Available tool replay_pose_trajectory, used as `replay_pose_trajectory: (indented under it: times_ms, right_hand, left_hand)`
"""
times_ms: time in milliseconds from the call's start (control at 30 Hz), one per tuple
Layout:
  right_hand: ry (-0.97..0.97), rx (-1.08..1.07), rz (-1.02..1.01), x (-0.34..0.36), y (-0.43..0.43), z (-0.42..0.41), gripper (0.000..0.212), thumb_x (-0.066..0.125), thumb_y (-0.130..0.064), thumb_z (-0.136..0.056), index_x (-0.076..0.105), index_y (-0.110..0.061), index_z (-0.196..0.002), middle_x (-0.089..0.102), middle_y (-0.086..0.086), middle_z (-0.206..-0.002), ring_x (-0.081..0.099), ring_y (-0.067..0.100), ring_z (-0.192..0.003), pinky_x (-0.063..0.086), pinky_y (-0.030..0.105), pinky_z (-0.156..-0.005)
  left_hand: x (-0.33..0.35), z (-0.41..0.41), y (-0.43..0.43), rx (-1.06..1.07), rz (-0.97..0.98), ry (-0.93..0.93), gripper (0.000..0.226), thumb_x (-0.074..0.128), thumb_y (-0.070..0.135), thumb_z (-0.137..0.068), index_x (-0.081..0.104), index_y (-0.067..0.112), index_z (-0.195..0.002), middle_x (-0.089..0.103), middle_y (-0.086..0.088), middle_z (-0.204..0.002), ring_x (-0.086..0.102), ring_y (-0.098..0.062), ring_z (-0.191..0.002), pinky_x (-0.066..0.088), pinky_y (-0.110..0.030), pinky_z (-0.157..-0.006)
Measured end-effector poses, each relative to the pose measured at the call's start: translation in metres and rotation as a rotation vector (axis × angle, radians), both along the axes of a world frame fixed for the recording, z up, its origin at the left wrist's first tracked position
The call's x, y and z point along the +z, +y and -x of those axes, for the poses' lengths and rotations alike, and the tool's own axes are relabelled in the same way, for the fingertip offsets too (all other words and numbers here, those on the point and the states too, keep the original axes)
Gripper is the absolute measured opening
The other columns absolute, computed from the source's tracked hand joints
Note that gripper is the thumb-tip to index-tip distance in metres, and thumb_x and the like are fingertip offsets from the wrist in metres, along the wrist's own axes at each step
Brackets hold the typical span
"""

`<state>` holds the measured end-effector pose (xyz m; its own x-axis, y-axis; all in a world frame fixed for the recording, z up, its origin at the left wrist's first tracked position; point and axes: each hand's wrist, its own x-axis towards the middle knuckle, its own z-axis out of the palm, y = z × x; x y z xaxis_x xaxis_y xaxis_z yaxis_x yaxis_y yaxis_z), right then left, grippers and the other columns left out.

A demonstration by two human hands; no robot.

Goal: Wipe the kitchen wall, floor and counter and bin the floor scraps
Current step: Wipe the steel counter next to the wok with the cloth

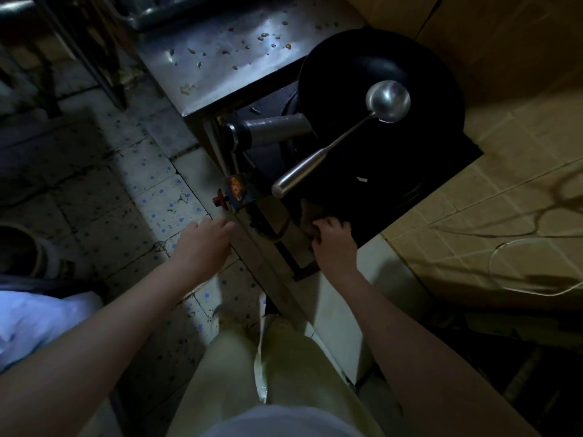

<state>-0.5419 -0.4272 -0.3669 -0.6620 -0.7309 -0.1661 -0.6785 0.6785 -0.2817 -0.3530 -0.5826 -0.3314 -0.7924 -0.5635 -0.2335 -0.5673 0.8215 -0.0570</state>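
Note:
The steel counter [214, 74] at the top is dotted with several food scraps [264, 36]. The tiled wall [492, 171] rises at the right, and the blue-speckled floor tiles [151, 190] lie at the left. My left hand [205, 244] hovers with relaxed fingers over the floor beside the stove's front edge and holds nothing. My right hand [334, 244] has its fingers curled round what looks like a dark cloth [307, 217] at the near corner of the black stove [410, 197]. Shadow hides most of the cloth.
A black wok [362, 61] with a steel ladle [388, 100] in it sits on the stove. A red knob [220, 199] sticks out of the stove front. A round bucket [22, 253] and a pale plastic bag [38, 323] stand at the left. My legs fill the bottom middle.

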Motion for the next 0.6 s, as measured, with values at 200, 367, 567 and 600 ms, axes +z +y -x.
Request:
replay_pose_trajectory:
  times_ms: [200, 367, 567, 600]
  right_hand:
    - [-0.004, -0.334, 0.008, 0.003, 0.014, 0.018, 0.036, 0.061, -0.014, -0.084, 0.056, -0.016, -0.120, 0.052, 0.012, -0.120, 0.045, 0.035, -0.109, 0.047, 0.040, -0.077]
    - [0.009, -0.359, -0.034, 0.000, -0.030, -0.020, 0.036, 0.060, -0.014, -0.086, 0.057, -0.015, -0.121, 0.054, 0.011, -0.122, 0.046, 0.032, -0.107, 0.044, 0.038, -0.081]
    - [-0.035, -0.610, 0.004, 0.007, -0.078, -0.046, 0.034, 0.064, -0.014, -0.081, 0.058, -0.005, -0.114, 0.055, 0.014, -0.114, 0.045, 0.035, -0.105, 0.047, 0.041, -0.075]
    - [-0.041, -0.649, 0.020, 0.008, -0.086, -0.053, 0.035, 0.064, -0.013, -0.081, 0.058, -0.003, -0.114, 0.054, 0.015, -0.112, 0.046, 0.036, -0.103, 0.049, 0.042, -0.074]
  left_hand:
    - [0.010, 0.000, -0.043, -0.066, 0.011, 0.058, 0.030, 0.048, 0.018, -0.093, 0.053, 0.019, -0.122, 0.057, 0.000, -0.112, 0.057, -0.016, -0.093, 0.042, -0.026, -0.075]
    - [0.009, 0.008, -0.103, -0.175, 0.020, 0.036, 0.026, 0.051, 0.022, -0.092, 0.051, 0.019, -0.118, 0.055, -0.002, -0.114, 0.058, -0.021, -0.099, 0.044, -0.031, -0.076]
    - [0.015, 0.021, -0.207, -0.325, 0.011, 0.018, 0.037, 0.052, 0.016, -0.086, 0.048, 0.020, -0.122, 0.050, -0.003, -0.119, 0.054, -0.025, -0.104, 0.041, -0.034, -0.079]
    - [0.017, 0.022, -0.221, -0.342, 0.011, 0.021, 0.038, 0.052, 0.015, -0.085, 0.049, 0.020, -0.122, 0.051, -0.003, -0.119, 0.054, -0.025, -0.104, 0.040, -0.034, -0.078]
